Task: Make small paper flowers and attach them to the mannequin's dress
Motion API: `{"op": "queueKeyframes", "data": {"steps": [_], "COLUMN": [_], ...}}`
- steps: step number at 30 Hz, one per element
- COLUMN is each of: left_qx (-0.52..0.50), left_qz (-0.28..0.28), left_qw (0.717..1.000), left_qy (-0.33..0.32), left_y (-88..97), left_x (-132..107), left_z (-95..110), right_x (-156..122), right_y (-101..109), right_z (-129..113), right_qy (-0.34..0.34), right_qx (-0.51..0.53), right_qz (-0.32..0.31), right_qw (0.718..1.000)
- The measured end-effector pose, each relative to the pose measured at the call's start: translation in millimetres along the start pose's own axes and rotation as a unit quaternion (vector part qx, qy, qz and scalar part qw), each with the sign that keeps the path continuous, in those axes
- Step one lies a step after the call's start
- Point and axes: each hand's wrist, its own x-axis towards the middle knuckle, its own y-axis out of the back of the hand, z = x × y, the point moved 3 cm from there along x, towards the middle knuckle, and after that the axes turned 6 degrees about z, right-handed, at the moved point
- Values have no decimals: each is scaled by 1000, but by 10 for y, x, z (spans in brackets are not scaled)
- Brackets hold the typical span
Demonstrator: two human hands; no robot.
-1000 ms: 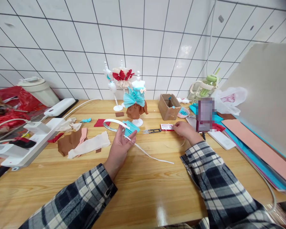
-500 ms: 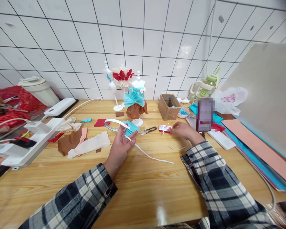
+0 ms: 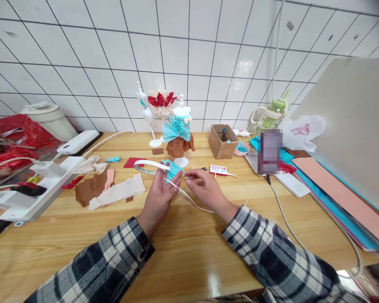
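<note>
My left hand (image 3: 159, 194) is raised over the wooden table (image 3: 189, 248) with thumb and fingers closed on a white ribbon (image 3: 151, 164) and a small teal fabric piece (image 3: 173, 168). The ribbon loops left of the hand and trails right towards my right hand (image 3: 205, 189). My right hand is close beside the left one, its fingertips pinched together on something too thin to make out. A fine white thread (image 3: 243, 181) arcs from it towards a small red and white card (image 3: 219, 170). Thread snips (image 3: 204, 169) lie just behind my right hand, mostly hidden.
Two small dress forms (image 3: 177, 130) in teal, brown and red stand at the back. Fabric scraps (image 3: 110, 191) lie left, beside a white power strip (image 3: 34, 198). A cardboard box (image 3: 222, 141), a phone (image 3: 270, 151), a cable (image 3: 287, 227) and coloured sheets (image 3: 344, 198) are on the right.
My right hand has left the red and white card and moved left to meet my left hand, drawing a thin thread along. The left hand has stayed put with the ribbon.
</note>
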Motion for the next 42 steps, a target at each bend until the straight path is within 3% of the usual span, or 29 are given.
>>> {"op": "queueKeyframes", "data": {"steps": [5,9,13,15,17,19,21,24,27,30,33,35,38,39,42], "left_qx": [26,44,17,2,-7,-11,-13,5,87,263,455,523,577,585,549], "left_qz": [-19,-15,-30,-28,-10,15,31,37,43,44,64,88,82,67,61], "left_qw": [999,999,999,1000,1000,999,998,998,994,964,883,836,793,791,818], "left_qy": [-10,1,-2,5,24,41,47,50,59,9,-98,-143,-176,-169,-158], "left_y": [-58,-86,-91,-66,-16,44,87,98,82,132,327,534,837,916,1064], "left_x": [-7,-27,-48,-44,-24,7,37,60,72,128,238,314,400,422,465], "left_z": [-60,-91,-45,-27,-29,-44,-60,-92,-122,-45,180,350,523,542,543], "right_x": [-111,-107,-47,-3,30,38,22,-2,86,293,506,584,588,572,527], "right_y": [-187,-205,-139,-31,148,431,794,1286,1519,1451,1265,1188,1148,1151,1194], "right_z": [-54,-46,-69,-109,-169,-263,-395,-545,-459,-133,255,474,725,787,917], "right_qy": [82,45,21,6,-31,-58,-47,-45,-94,-141,-104,-86,-105,-118,-150], "right_qx": [-36,-24,89,198,319,388,398,285,29,-190,-350,-387,-378,-371,-354], "right_qz": [48,43,27,-1,-50,-75,-81,-98,-83,-77,-72,-40,-41,-48,-44], "right_qw": [995,998,995,980,946,917,913,952,992,969,928,917,919,920,922]}}
